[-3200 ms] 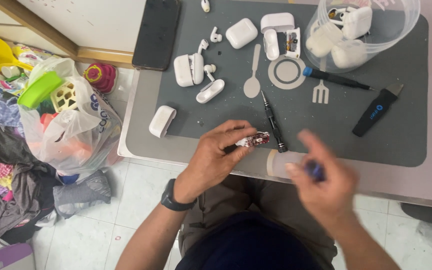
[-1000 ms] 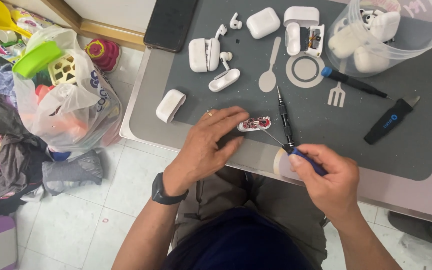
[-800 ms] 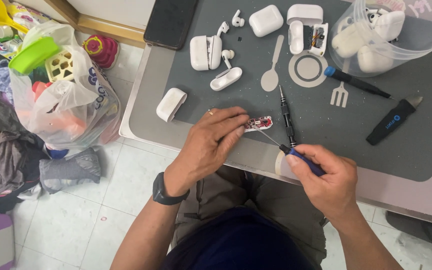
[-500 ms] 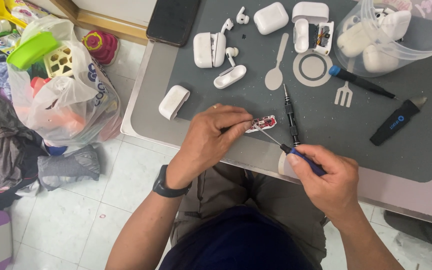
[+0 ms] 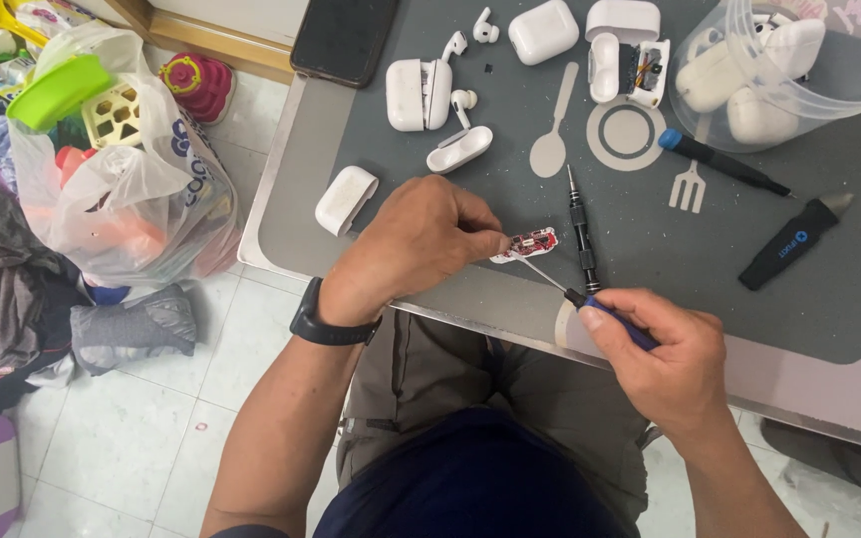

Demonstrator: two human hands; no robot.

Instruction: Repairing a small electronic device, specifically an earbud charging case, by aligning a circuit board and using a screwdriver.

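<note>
1. head view, looking down at a grey work mat [image 5: 510, 289] on a table, person's lap below.
2. left hand [image 5: 416, 249] curled, fingertips pinching a small red circuit board [image 5: 528, 243] at its left end, held down on the mat near the front edge.
3. wears a black watch [image 5: 323, 321] on the left wrist.
4. right hand [image 5: 662, 354] closed around a blue-handled screwdriver [image 5: 590, 299], thin metal tip angled up-left, touching the circuit board.
5. black precision screwdriver [image 5: 580, 231] lying upright on the mat just right of the board, apart from both hands.
6. white earbud case shell [image 5: 346, 199] at the mat's left edge, near the left hand's knuckles.
7. more white earbud cases [image 5: 542, 30] and loose earbuds [image 5: 462, 100] along the mat's top, one case opened with electronics showing [image 5: 642, 68].
8. clear plastic tub [image 5: 799, 60] top right, holding white cases.
9. blue-tipped screwdriver [image 5: 715, 159] and black pry tool [image 5: 794, 242] on the mat's right side, well apart from the hands.
10. black phone [image 5: 343, 40] at top, partly on the mat.
11. plastic bag of toys [image 5: 112, 169] on the tiled floor to the left, clothes beside it.
</note>
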